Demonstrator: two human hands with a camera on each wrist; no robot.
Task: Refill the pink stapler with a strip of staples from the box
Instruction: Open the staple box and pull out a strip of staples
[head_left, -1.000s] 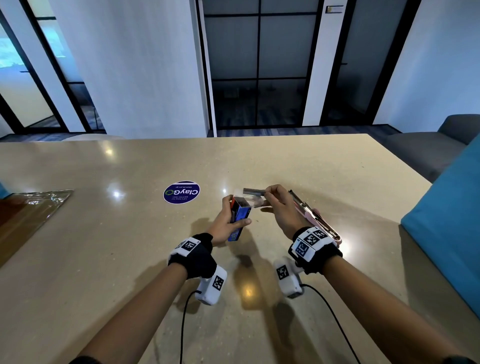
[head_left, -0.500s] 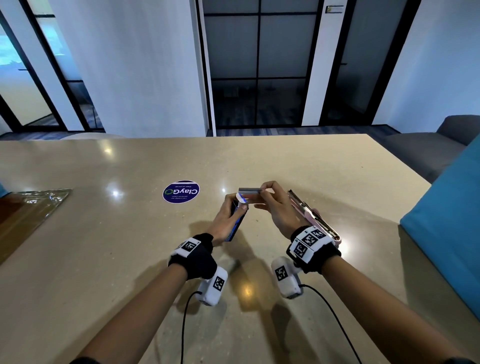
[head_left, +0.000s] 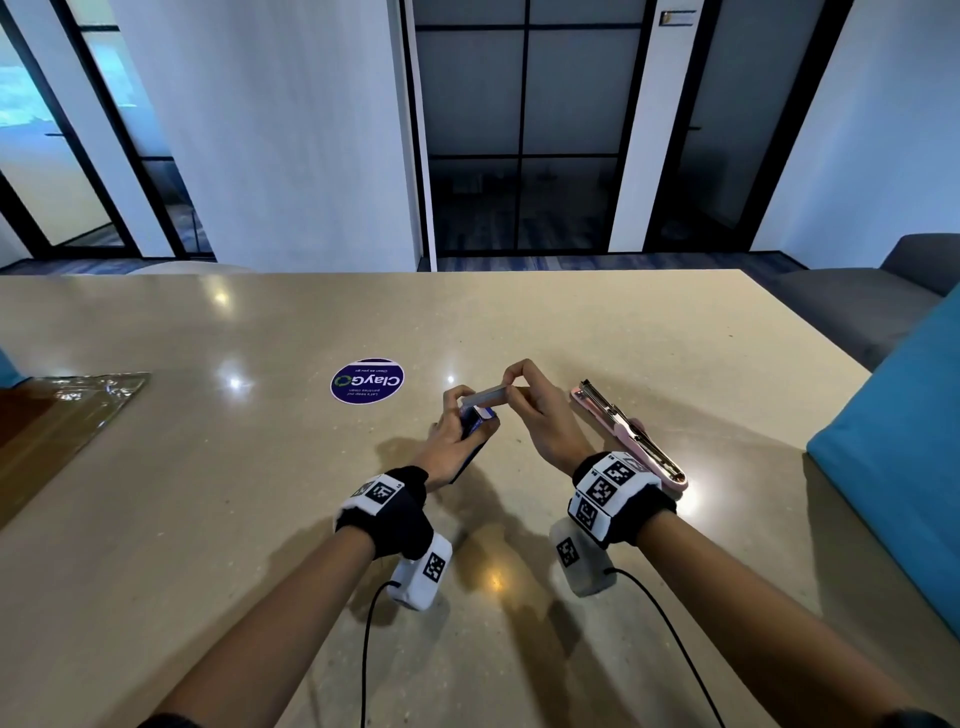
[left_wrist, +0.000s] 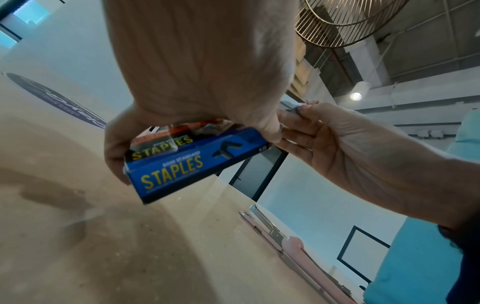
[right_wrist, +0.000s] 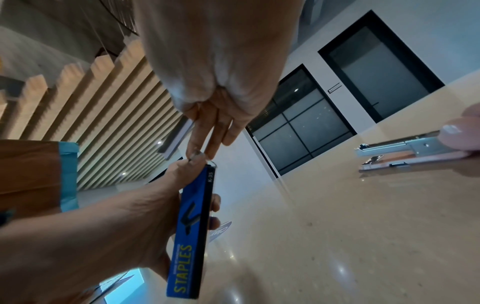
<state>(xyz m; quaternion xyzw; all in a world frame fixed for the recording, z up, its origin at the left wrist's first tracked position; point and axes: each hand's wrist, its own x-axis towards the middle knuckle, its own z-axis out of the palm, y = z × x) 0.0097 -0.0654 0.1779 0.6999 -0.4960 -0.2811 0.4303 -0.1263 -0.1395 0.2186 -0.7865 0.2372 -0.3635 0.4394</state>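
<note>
Head view shows two forearms reaching from the near edge over the beige desk (head_left: 208, 519). Left hand (head_left: 452, 441) grips the blue staples box (head_left: 475, 418) above the desk, thumb on one side and fingers on the other; its open end points to 12 o'clock. Just beyond, the right hand (head_left: 540, 415) pinches a grey strip of staples (head_left: 485, 399) between thumb and fingertips, near the mouth of the box; I cannot tell if they touch. At 3 o'clock from the right hand, the pink stapler (head_left: 631, 434) lies opened flat on the desk. Farther, at 10 o'clock from the box, a round blue sticker (head_left: 367, 380) is on the desk.
</note>
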